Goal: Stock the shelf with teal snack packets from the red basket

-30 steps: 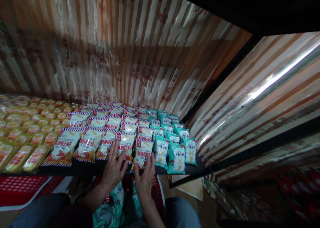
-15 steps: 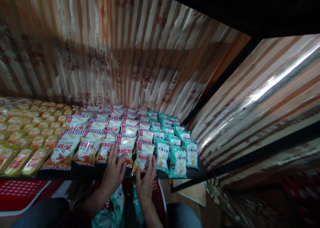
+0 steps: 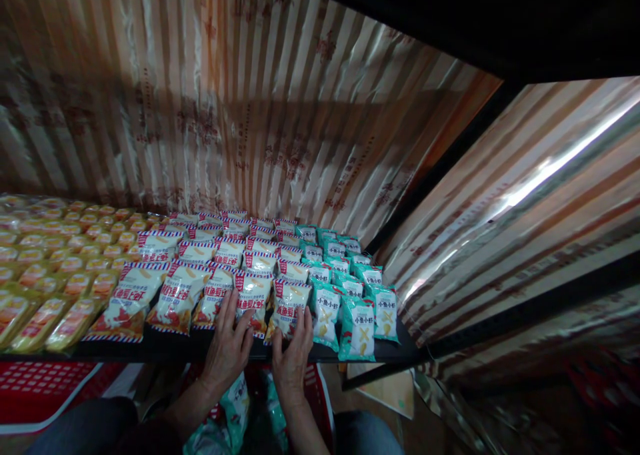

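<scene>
Rows of snack packets lie on a dark shelf (image 3: 175, 346). Red, white and blue packets (image 3: 177, 295) fill the middle, with teal packets (image 3: 356, 320) to their right. My left hand (image 3: 228, 348) rests at the shelf's front edge, fingers stretched out onto a red-and-white packet (image 3: 253, 296). My right hand (image 3: 293, 358) lies beside it, fingers spread and touching the lower edge of the neighbouring red-and-white packet (image 3: 289, 303). Neither hand grips anything.
Yellow-orange packets (image 3: 47, 268) cover the shelf's left part. Striped foil lines the back wall (image 3: 240, 108) and the right side (image 3: 525, 195). Below the shelf stand a red crate (image 3: 40, 385) and a bag of teal packets (image 3: 235, 408) between my knees.
The view has drifted slightly downward. Both hands stayed at the shelf's front edge and shifted a little; the right hand's fingers slid up onto the packet's lower edge.
</scene>
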Motion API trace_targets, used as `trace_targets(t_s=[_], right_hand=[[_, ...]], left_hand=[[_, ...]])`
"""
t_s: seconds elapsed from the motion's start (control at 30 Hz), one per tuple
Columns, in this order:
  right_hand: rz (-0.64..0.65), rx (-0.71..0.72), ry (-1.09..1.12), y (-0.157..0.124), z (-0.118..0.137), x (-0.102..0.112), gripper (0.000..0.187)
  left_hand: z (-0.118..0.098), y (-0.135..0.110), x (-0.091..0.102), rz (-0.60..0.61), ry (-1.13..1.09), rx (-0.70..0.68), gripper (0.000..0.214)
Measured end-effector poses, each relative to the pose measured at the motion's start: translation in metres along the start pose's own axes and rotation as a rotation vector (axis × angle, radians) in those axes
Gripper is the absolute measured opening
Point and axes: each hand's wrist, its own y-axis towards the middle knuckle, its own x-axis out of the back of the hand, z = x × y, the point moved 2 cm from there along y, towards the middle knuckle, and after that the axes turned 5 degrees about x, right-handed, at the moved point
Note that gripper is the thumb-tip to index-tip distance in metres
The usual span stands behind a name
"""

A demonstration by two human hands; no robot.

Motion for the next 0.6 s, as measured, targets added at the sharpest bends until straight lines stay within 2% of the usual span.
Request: trace_targets(t_s=[0.1,0.33,0.6], right_hand=[[0.028,0.008,0.001,-0.0018,-0.0016,-0.0009,0.059],[0.068,0.06,-0.035,-0.0026,0.0006,0.0024,0.06],[0.072,0.068,-0.034,-0.0025,0.0004,0.0021,0.06]], left_hand=[[-0.0002,0.0007,0.0008,0.002,-0.002,0.002,0.037],[-0.0004,-0.0001,-0.0006,0.066,0.017,0.011,0.057],[-0.0049,0.004,-0.0008,0.077,0.053,-0.007,0.06]])
